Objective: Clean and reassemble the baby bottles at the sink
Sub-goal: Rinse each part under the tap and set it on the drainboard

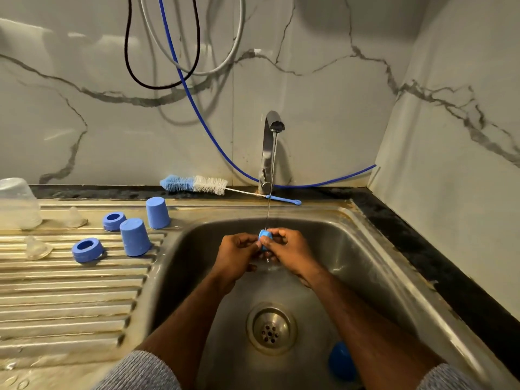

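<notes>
Clear plastic marks the far left of the scene, well to the left of the hands: an upturned transparent plastic container (17, 204) stands on the ribbed steel draining board (70, 294), with two clear silicone bottle teats (75, 218) (36, 248) near it. Further right on the same board, still left of the hands, sit two blue plastic screw rings (113, 220) (87, 249) and two upturned blue plastic bottle caps (134, 237) (157, 212). Behind the caps, up against the marble-patterned wall (84, 122), a blue-and-white bristled bottle brush (197, 184) lies with its thin handle reaching toward the tap. Over the stainless steel sink basin (360, 266), the person's left hand (236, 256) and right hand (289, 253) meet side by side. Both have their fingers curled around a small blue plastic bottle ring (265, 236), pinched between them under the thin stream of water falling from the chrome tap (270, 147) directly beyond the hands. Something clear and wet seems to hang below the ring between the hands, but its shape cannot be made out. Below the hands, nearer the person, lies the round metal drain strainer (270, 329). Under the right forearm, a blue rounded plastic piece (342, 361) rests on the basin floor. A blue hose (213, 142) runs along the wall to the right corner.
</notes>
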{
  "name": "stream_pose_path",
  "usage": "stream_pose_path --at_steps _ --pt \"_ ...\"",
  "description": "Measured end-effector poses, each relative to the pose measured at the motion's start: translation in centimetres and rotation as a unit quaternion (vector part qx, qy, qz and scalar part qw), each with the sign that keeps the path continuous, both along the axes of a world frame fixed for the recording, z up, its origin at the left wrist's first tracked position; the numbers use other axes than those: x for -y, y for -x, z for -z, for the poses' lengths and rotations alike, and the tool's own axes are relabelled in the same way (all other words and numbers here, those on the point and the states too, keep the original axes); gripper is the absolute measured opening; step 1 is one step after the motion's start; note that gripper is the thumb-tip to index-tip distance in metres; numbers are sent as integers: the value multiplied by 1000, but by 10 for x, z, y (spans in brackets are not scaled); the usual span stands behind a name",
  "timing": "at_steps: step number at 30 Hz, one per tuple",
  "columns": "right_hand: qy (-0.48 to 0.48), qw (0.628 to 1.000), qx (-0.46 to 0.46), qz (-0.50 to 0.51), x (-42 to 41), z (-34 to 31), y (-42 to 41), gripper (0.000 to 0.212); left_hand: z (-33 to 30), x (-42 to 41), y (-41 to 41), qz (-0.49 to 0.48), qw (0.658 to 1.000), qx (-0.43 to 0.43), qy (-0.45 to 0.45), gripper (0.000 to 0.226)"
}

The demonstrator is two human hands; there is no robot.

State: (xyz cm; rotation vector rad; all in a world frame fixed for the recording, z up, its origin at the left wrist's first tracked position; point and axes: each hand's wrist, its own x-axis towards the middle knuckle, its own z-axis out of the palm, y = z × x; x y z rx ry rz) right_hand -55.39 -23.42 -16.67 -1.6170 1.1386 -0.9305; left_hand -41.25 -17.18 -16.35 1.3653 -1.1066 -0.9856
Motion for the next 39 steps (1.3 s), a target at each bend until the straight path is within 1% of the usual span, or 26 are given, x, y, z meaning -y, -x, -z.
stream_pose_path --at_steps 4,8,10,13,16,20,25,27,29,33,35,39 --pt "-6 999 26 -21 -2 -4 -2 35 -4 1 1 8 1000 -25 2 15" --pt "-15 997 26 -65 -5 -10 0 39 -5 4 3 9 999 -53 10 17" --pt "-11 996 25 -81 -5 -11 1 42 -5 10 3 -5 997 -81 2 19" --pt "-4 995 20 -98 -4 -10 -2 43 -8 16 2 -26 989 -146 -22 20" --pt "-13 995 15 -94 -5 -7 -5 42 -12 17 2 -11 978 -203 -38 24" --pt "-13 997 7 -76 -7 -10 -7 34 -18 15 6 10 968 -249 -40 27" --pt "-11 1000 17 -22 -4 -14 -4 47 -22 15 5 26 951 -308 -30 24" --pt "-16 999 16 -27 -2 -11 -3 48 -19 17 6 17 950 -310 -32 23" --pt "-33 998 29 -36 0 -8 -3 48 -16 18 7 5 955 -295 -35 22" --pt "-95 990 96 -42 2 -5 -7 33 -16 19 9 -4 957 -288 -39 24" --pt "-83 992 96 -20 2 -7 -6 28 -18 18 12 -1 958 -285 -40 23" --pt "-26 998 57 11 3 -9 -2 26 -20 16 14 -5 958 -283 -34 21"
